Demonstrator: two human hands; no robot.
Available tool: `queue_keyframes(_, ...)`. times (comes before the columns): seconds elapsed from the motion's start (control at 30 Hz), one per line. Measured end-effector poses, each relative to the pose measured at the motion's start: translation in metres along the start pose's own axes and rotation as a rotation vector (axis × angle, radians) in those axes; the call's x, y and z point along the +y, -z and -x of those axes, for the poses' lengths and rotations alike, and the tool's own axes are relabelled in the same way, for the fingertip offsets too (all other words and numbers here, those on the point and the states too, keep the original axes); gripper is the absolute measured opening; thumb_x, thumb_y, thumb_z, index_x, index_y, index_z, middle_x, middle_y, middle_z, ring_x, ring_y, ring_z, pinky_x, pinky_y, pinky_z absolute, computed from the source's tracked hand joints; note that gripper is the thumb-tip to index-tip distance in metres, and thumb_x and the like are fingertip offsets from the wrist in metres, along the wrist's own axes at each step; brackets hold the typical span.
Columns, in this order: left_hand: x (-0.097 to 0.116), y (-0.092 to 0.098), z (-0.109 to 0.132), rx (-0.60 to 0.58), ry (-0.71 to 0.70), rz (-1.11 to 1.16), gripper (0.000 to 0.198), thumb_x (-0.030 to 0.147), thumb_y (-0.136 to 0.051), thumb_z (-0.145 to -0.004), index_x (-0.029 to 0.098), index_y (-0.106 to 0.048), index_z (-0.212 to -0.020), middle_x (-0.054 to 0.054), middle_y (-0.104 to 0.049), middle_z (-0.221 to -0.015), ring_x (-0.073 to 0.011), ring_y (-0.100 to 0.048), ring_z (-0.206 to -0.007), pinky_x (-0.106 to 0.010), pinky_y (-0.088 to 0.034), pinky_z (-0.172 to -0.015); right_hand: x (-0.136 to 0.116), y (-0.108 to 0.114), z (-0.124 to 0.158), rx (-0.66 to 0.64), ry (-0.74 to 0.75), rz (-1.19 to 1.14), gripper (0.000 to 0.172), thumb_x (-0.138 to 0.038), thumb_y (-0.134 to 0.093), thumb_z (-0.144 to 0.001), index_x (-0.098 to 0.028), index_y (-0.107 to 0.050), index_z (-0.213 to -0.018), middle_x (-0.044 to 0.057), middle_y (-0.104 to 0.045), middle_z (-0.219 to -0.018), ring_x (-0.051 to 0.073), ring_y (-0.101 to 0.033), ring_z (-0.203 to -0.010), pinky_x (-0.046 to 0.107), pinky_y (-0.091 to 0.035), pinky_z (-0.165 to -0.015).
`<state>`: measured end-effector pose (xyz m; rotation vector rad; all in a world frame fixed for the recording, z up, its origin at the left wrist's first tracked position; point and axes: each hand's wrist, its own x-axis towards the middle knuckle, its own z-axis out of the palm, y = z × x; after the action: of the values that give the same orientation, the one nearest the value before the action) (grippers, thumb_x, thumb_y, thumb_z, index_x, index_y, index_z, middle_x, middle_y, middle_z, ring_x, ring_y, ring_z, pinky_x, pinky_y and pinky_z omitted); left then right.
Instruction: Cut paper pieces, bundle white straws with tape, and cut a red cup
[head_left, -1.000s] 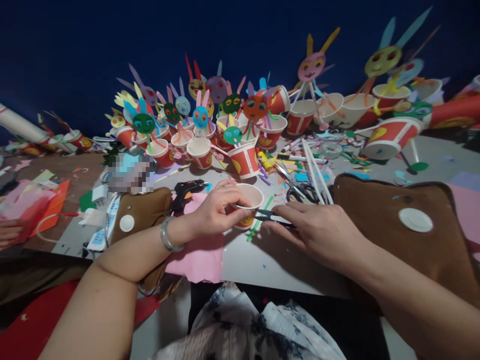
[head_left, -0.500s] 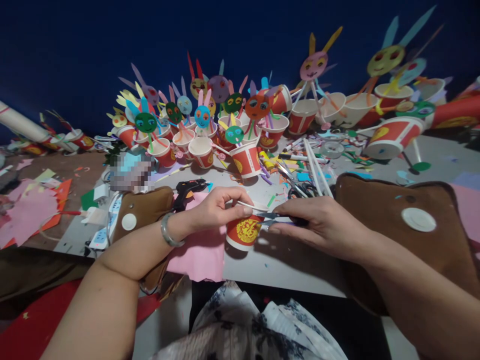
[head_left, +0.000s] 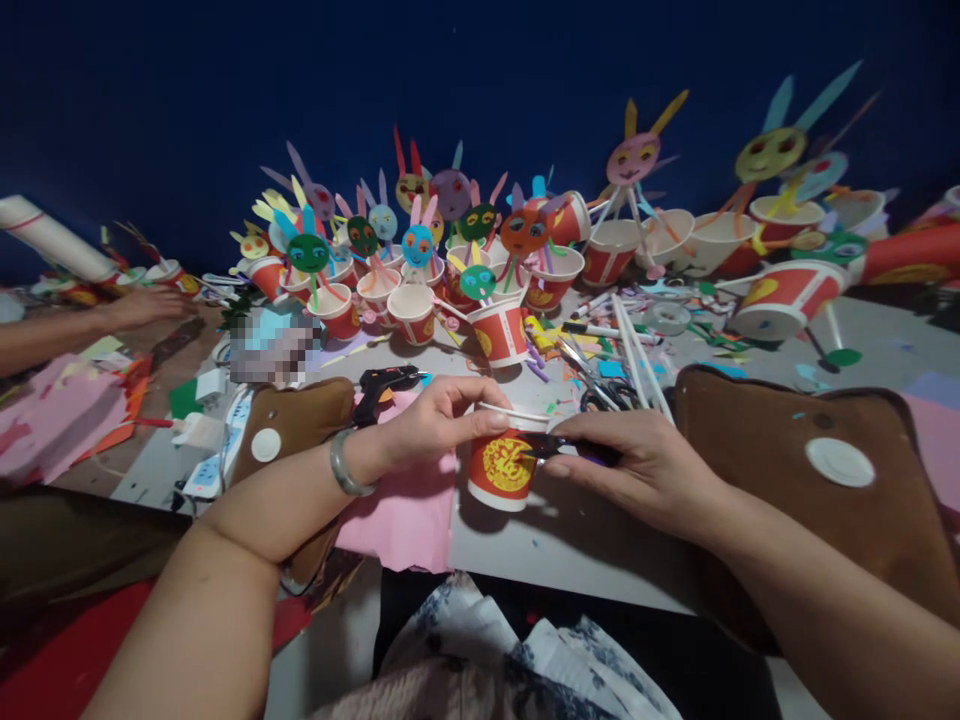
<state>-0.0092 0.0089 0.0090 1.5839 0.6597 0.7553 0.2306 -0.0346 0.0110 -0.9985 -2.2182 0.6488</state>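
Note:
A red paper cup [head_left: 504, 468] with a yellow round pattern and a white rim stands upright in front of me. My left hand [head_left: 461, 412] holds its rim at the upper left, thumb on the outside. In my right hand [head_left: 630, 450] are dark-handled scissors [head_left: 589, 449], their blades pointing left against the cup's upper side. A pink sheet [head_left: 405, 510] lies left of the cup, under my left forearm. Just behind my left hand is a black glue gun [head_left: 382, 385].
Several paper cups with bunny-faced figures [head_left: 409, 310] stand at the back. Brown padded pouches [head_left: 817, 500] lie at both sides. Another pair of scissors [head_left: 611, 390], paper scraps and a power strip [head_left: 214, 460] are on the table. Another person's hand [head_left: 154, 305] reaches in at the left.
The scissors' blades, spread at the cup's rim before, are now closer together and lower on its side. Another person's arm has come in at the left. The view has shifted slightly.

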Motion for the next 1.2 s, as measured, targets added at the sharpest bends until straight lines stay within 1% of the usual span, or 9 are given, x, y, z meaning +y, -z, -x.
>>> queue_keyframes(0.13,-0.002,0.0,-0.001,0.0,-0.021,0.001,0.031,0.044,-0.068,-0.083,0.015,-0.063,-0.076,-0.003,-0.06,-0.079,-0.0145,-0.055,-0.078,-0.027,-0.045,-0.074,-0.003,0.001,0.001,-0.035,0.05,0.004,0.028,-0.043,-0.063,-0.091,-0.017,-0.072,-0.089,0.003,-0.071,-0.07,0.011,-0.062,-0.058,0.021,-0.042,-0.055)
queue_keyframes(0.2,-0.004,0.0,-0.002,0.004,-0.031,-0.016,0.03,0.043,-0.067,-0.085,0.014,-0.063,-0.078,-0.004,-0.06,-0.081,-0.0146,-0.055,-0.079,-0.027,-0.045,-0.074,-0.002,0.001,0.002,0.005,0.074,0.041,0.026,-0.042,-0.062,-0.091,-0.017,-0.072,-0.092,0.003,-0.071,-0.07,0.011,-0.061,-0.058,0.021,-0.042,-0.055)
queue_keyframes(0.3,-0.006,0.0,-0.002,0.014,-0.042,-0.065,0.03,0.043,-0.064,-0.087,0.014,-0.064,-0.081,-0.005,-0.061,-0.083,-0.0152,-0.055,-0.081,-0.027,-0.045,-0.075,0.001,0.0,0.003,0.105,0.109,0.187,0.027,-0.04,-0.059,-0.093,-0.017,-0.071,-0.097,0.004,-0.07,-0.07,0.012,-0.061,-0.057,0.021,-0.041,-0.054)
queue_keyframes(0.4,-0.008,0.0,-0.002,0.035,-0.081,-0.118,0.028,0.041,-0.062,-0.089,0.014,-0.064,-0.083,-0.005,-0.062,-0.084,-0.015,-0.056,-0.081,-0.027,-0.045,-0.075,0.002,-0.001,0.004,0.127,0.124,0.331,0.031,-0.042,-0.055,-0.096,-0.016,-0.071,-0.094,0.005,-0.068,-0.068,0.013,-0.061,-0.056,0.023,-0.039,-0.052)
queue_keyframes(0.67,-0.007,-0.004,-0.001,0.093,-0.125,-0.22,0.026,0.039,-0.059,-0.092,0.015,-0.065,-0.085,-0.005,-0.063,-0.085,-0.015,-0.057,-0.081,-0.027,-0.046,-0.074,-0.001,-0.003,0.008,0.105,0.037,0.551,0.039,-0.049,-0.049,-0.097,-0.017,-0.071,-0.091,0.006,-0.069,-0.07,0.015,-0.062,-0.057,0.025,-0.035,-0.051)
queue_keyframes(0.8,-0.006,-0.006,-0.001,0.105,-0.153,-0.228,0.024,0.037,-0.059,-0.092,0.015,-0.066,-0.085,-0.005,-0.063,-0.082,-0.0136,-0.057,-0.078,-0.026,-0.046,-0.072,-0.001,-0.004,0.01,0.139,0.047,0.611,0.037,-0.048,-0.051,-0.096,-0.017,-0.071,-0.093,0.006,-0.07,-0.07,0.015,-0.062,-0.057,0.026,-0.033,-0.05)
queue_keyframes(1.0,-0.004,-0.007,-0.001,0.107,-0.171,-0.281,0.023,0.035,-0.06,-0.091,0.014,-0.067,-0.086,-0.006,-0.066,-0.084,-0.0145,-0.059,-0.079,-0.027,-0.047,-0.074,-0.003,-0.005,0.009,0.148,0.04,0.68,0.04,-0.049,-0.05,-0.097,-0.017,-0.072,-0.09,0.005,-0.071,-0.07,0.014,-0.062,-0.057,0.027,-0.028,-0.048)
queue_keyframes(1.1,-0.003,-0.007,-0.001,0.116,-0.221,-0.346,0.022,0.034,-0.06,-0.091,0.014,-0.066,-0.085,-0.006,-0.066,-0.082,-0.015,-0.059,-0.077,-0.028,-0.045,-0.073,-0.004,-0.005,0.009,0.148,0.032,0.722,0.04,-0.05,-0.049,-0.097,-0.018,-0.071,-0.087,0.004,-0.07,-0.068,0.014,-0.059,-0.054,0.027,-0.026,-0.048)
queue_keyframes(1.2,-0.003,-0.008,-0.002,0.127,-0.318,-0.45,0.019,0.032,-0.06,-0.091,0.016,-0.066,-0.083,-0.006,-0.066,-0.081,-0.0163,-0.058,-0.078,-0.03,-0.044,-0.076,-0.007,-0.007,0.01,0.133,0.013,0.766,0.042,-0.051,-0.047,-0.097,-0.019,-0.071,-0.086,0.004,-0.07,-0.069,0.013,-0.057,-0.052,0.027,-0.025,-0.048)
